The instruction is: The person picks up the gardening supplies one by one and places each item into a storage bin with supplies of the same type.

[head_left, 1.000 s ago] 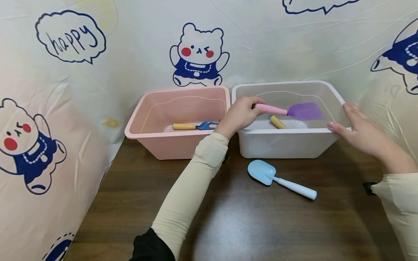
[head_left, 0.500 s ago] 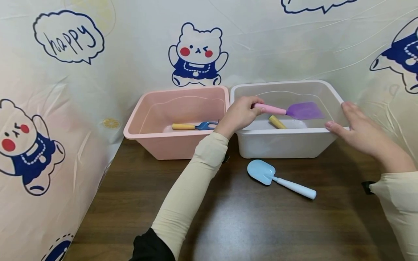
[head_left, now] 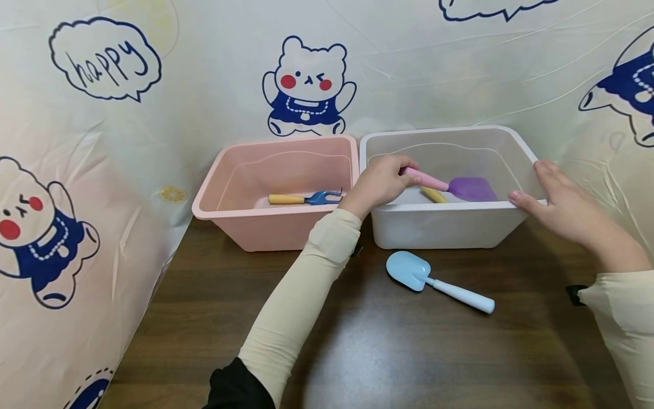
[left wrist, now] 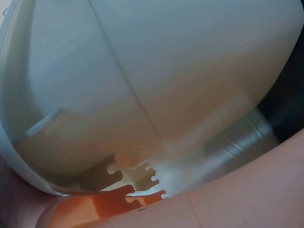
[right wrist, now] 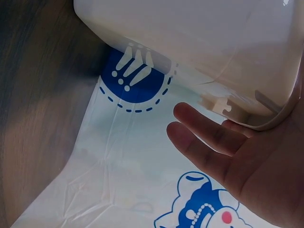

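Observation:
My left hand (head_left: 385,180) reaches over the front of the white bin (head_left: 434,222) and grips the pink handle of a purple toy shovel (head_left: 471,190). The shovel's blade is inside the bin, angled down, its lower edge cut off by the front rim. Partly covered by it, a yellow handle (head_left: 433,195) lies on the bin floor. At the bin's right front corner rests my right hand (head_left: 567,204), thumb on the rim. The right wrist view shows two of its fingers (right wrist: 199,147) stretched out beside the bin wall. The left wrist view shows mostly bin wall (left wrist: 142,95).
Left of the white bin stands a pink bin (head_left: 276,230), holding a blue toy fork (head_left: 322,197) with a yellow handle. A light blue toy shovel (head_left: 409,270) lies on the wooden table (head_left: 357,352) in front. A printed cloth (head_left: 219,68) hangs behind the bins.
The purple shovel's blade has dipped lower into the white bin, now overlapping more of the yellow handle. My left hand has tilted slightly downward; my right hand stays at the corner.

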A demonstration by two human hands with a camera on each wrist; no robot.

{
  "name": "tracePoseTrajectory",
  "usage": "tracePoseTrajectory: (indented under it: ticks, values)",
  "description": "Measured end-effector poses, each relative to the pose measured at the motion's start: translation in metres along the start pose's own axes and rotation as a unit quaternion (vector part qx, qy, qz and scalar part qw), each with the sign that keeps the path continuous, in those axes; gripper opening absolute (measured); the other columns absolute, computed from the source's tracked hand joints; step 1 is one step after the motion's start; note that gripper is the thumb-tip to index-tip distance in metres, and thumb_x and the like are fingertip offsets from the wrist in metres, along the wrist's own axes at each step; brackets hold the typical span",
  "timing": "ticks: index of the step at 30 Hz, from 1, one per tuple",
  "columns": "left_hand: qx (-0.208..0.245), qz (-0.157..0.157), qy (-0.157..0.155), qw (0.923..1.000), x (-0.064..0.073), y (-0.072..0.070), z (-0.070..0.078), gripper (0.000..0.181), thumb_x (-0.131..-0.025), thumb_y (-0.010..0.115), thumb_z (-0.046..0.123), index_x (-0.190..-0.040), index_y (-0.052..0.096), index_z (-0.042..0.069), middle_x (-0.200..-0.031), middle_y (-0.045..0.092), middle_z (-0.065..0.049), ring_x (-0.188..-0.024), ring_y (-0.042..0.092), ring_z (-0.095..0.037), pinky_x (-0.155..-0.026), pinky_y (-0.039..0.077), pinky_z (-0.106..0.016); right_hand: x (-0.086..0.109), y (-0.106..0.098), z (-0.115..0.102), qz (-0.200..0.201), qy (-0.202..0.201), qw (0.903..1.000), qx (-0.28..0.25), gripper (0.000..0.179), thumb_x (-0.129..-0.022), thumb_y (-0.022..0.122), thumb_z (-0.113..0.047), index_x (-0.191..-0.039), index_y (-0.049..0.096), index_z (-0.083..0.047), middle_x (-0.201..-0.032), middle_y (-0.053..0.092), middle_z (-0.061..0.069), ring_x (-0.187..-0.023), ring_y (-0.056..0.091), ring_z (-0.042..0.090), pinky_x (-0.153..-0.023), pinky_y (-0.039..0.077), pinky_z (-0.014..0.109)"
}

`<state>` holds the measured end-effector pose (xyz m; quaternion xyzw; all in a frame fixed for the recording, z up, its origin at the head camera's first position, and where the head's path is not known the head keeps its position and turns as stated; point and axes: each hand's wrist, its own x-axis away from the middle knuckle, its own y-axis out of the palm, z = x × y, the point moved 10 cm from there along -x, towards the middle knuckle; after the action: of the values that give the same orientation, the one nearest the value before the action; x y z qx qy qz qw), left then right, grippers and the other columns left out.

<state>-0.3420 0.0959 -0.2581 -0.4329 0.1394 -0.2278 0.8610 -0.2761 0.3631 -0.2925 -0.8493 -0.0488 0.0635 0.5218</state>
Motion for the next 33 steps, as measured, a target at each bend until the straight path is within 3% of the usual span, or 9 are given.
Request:
tracePoseTrajectory:
  ticks: [7,12,15,19,22,26,28,30,33]
  values:
    - [0.031,-0.022,-0.016,0.9992,-0.001,0.001,-0.001,0.086,-0.090,0.065,0.061,-0.161,0.029,0.028,-0.157,0.042,0.000,-0.140,0.042,-0.015,-0.112,0.035,-0.033,0.000,-0.002,-0.002,-0.004,0.004,1.0000,0.006,0.088,-0.105,0.046,-0.047,-0.156,0.000,0.009,-0.160,-0.005,0.035,-0.148,-0.005,0.049,-0.115,0.000,0.065]
    - [0.053,-0.023,-0.001,0.9983,0.006,0.000,0.004,0.090,-0.088,0.065,0.064,-0.162,0.024,0.033,-0.161,0.033,0.005,-0.145,0.032,-0.013,-0.116,0.030,-0.035,-0.001,-0.004,-0.005,-0.003,0.001,0.9999,0.011,0.088,-0.105,0.045,-0.046,-0.156,0.000,0.010,-0.160,-0.005,0.035,-0.148,-0.005,0.049,-0.115,0.000,0.064]
    - [0.054,-0.011,0.029,0.9980,0.014,-0.003,0.016,0.084,-0.090,0.065,0.061,-0.161,0.029,0.031,-0.161,0.034,0.006,-0.146,0.030,-0.011,-0.116,0.027,-0.031,-0.001,-0.006,-0.006,-0.001,-0.003,0.9999,0.012,0.088,-0.106,0.045,-0.046,-0.156,0.000,0.010,-0.160,-0.005,0.036,-0.148,-0.005,0.048,-0.116,0.000,0.063]
    - [0.016,0.021,0.111,0.9935,0.038,0.002,0.046,0.072,-0.095,0.065,0.053,-0.156,0.041,0.023,-0.160,0.037,0.003,-0.146,0.029,-0.012,-0.117,0.019,-0.026,0.000,-0.008,-0.007,-0.001,-0.004,0.9999,0.011,0.087,-0.106,0.045,-0.045,-0.156,-0.001,0.009,-0.160,-0.005,0.035,-0.148,-0.005,0.048,-0.116,-0.001,0.063]
    - [-0.020,0.088,0.229,0.9692,0.069,0.010,0.076,0.056,-0.097,0.068,0.042,-0.144,0.057,0.013,-0.152,0.048,-0.005,-0.141,0.039,-0.017,-0.116,0.020,-0.027,0.000,-0.009,-0.008,-0.002,-0.002,1.0000,0.009,0.088,-0.105,0.046,-0.045,-0.156,-0.001,0.009,-0.160,-0.006,0.034,-0.148,-0.004,0.050,-0.115,0.000,0.064]
    - [-0.062,0.169,0.374,0.9099,0.114,0.035,0.108,0.028,-0.098,0.068,0.023,-0.121,0.073,0.010,-0.129,0.066,-0.005,-0.124,0.056,-0.015,-0.111,0.029,-0.023,0.000,-0.009,-0.009,-0.001,0.001,1.0000,0.003,0.088,-0.105,0.047,-0.046,-0.157,-0.002,0.007,-0.161,-0.006,0.034,-0.146,-0.002,0.053,-0.115,0.001,0.066]
    - [-0.075,0.140,0.388,0.9079,0.121,0.058,0.114,0.024,-0.099,0.064,0.020,-0.119,0.075,0.014,-0.122,0.069,0.002,-0.118,0.057,-0.009,-0.108,0.031,-0.018,0.001,-0.008,-0.008,-0.002,0.004,1.0000,-0.001,0.088,-0.105,0.047,-0.046,-0.157,-0.002,0.006,-0.161,-0.006,0.034,-0.146,0.000,0.055,-0.114,0.003,0.067]
    - [-0.080,0.059,0.359,0.9279,0.118,0.091,0.113,0.027,-0.102,0.060,0.023,-0.124,0.073,0.017,-0.122,0.067,0.008,-0.117,0.056,-0.004,-0.105,0.031,-0.014,0.002,-0.005,-0.007,-0.007,0.008,0.9999,-0.004,0.089,-0.105,0.047,-0.046,-0.158,-0.003,0.005,-0.161,-0.006,0.034,-0.145,0.001,0.056,-0.113,0.004,0.069]
    - [-0.112,-0.090,0.264,0.9537,0.112,0.146,0.099,0.035,-0.105,0.054,0.032,-0.138,0.063,0.024,-0.133,0.058,0.014,-0.122,0.049,0.001,-0.102,0.032,-0.011,0.005,0.000,-0.005,-0.013,0.015,0.9998,-0.006,0.089,-0.105,0.046,-0.047,-0.158,-0.004,0.005,-0.161,-0.007,0.033,-0.144,0.001,0.057,-0.112,0.004,0.071]
